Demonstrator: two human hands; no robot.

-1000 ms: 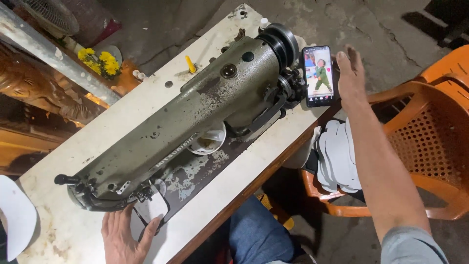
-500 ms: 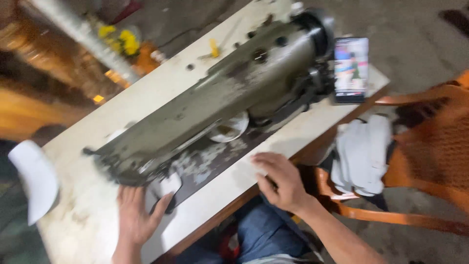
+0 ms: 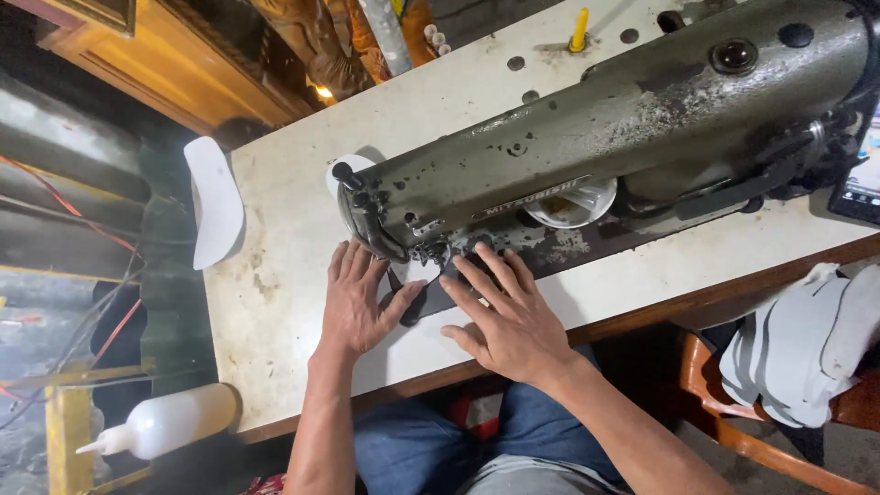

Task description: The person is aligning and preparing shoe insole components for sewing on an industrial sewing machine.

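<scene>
A grey-green industrial sewing machine (image 3: pixel 587 156) lies across a worn white table (image 3: pixel 284 275). Under its needle end sits a dark flat piece of material (image 3: pixel 438 295). My left hand (image 3: pixel 359 301) lies flat on the table beside the needle, thumb touching the dark piece. My right hand (image 3: pixel 509 316) presses its spread fingers on the same piece from the right. Neither hand grips anything. A white round dish (image 3: pixel 573 206) sits under the machine's arm.
A white curved cut piece (image 3: pixel 213 202) overhangs the table's left edge. A pale squeeze bottle (image 3: pixel 165 422) lies lower left. White cut pieces (image 3: pixel 807 344) are stacked on an orange chair (image 3: pixel 733 431) at right. A phone (image 3: pixel 862 183) leans at the right edge. A yellow item (image 3: pixel 578 29) stands behind the machine.
My right hand left the phone and came down to the dark piece at the needle. The left hand stayed by the needle. The view swung left and closer.
</scene>
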